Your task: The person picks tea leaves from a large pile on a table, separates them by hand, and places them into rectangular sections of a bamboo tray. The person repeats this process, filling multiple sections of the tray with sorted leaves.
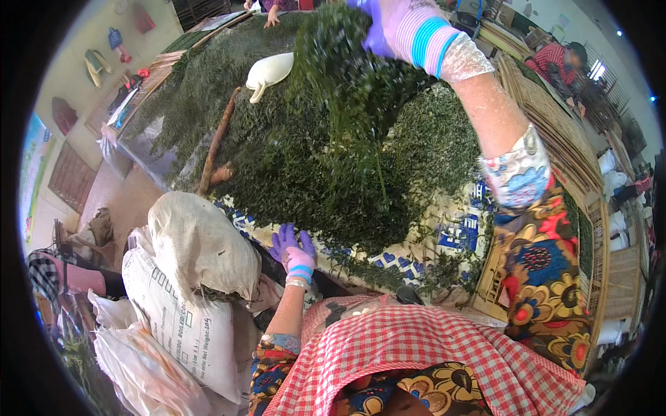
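My right hand (403, 31), in a purple glove with a striped cuff, is raised at the top of the view. Its fingers grip a large clump of dark green leafy plant material (338, 62), blurred and hanging loose over a broad heap (312, 192) of the same stuff. My left hand (294, 252), gloved alike, rests with fingers spread at the heap's near edge, holding nothing. Under the heap lies a pale sheet with blue print (458, 234). A white plastic scoop (270, 72) lies on the greenery, and a brown wooden stick (219, 140) is left of centre.
Stuffed white sacks (197, 244) stand beside my left arm. Another person's hand (271, 18) touches the heap's far edge. Stacked bamboo mats (556, 130) line the right side, where a person in a red striped top (552, 62) bends forward. Clothes (96, 67) hang on the left wall.
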The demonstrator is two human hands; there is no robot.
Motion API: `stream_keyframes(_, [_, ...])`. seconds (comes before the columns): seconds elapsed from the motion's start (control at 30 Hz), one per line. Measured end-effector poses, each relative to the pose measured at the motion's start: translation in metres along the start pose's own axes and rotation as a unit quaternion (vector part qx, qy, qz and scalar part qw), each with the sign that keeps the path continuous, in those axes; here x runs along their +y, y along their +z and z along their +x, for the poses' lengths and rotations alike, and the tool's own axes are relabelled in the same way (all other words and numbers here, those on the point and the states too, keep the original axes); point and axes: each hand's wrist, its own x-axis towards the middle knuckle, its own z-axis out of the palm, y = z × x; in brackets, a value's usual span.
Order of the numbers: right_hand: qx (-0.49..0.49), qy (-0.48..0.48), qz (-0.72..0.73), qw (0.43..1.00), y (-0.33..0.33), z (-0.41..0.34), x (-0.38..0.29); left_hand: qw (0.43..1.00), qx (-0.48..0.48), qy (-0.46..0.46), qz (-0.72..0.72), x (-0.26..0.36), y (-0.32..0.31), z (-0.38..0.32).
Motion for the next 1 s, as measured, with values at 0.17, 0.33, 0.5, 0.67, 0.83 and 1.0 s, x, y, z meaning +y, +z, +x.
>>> stream_keyframes(0.17, [-0.216, -0.072, -0.041, 0.973, 0.054, -0.017, -0.016, 0.945, 0.220, 0.187, -0.156, 0.071, -0.065, 0.041])
stream_keyframes(0.33, [0.015, -0.032, 0.195, 0.980, 0.068, -0.005, 0.017, 0.852, 0.349, 0.374, -0.112, 0.185, -0.176, 0.090])
stream_keyframes(0.5, [0.088, -0.069, 0.142, 0.983, -0.016, 0.014, 0.041, 0.823, 0.364, 0.431, -0.061, 0.271, -0.162, 0.103])
stream_keyframes(0.67, [0.127, -0.050, 0.152, 0.979, -0.061, -0.003, 0.063, 0.914, -0.064, 0.386, 0.106, 0.213, -0.047, 0.053])
stream_keyframes(0.83, [0.078, -0.041, 0.118, 0.989, -0.048, -0.010, 0.073, 0.877, 0.040, 0.470, -0.095, 0.112, -0.047, -0.003])
stream_keyframes(1.0, [0.047, -0.106, 0.135, 0.984, -0.027, -0.006, 0.071, 0.825, 0.097, 0.288, -0.477, 0.180, -0.109, 0.087])
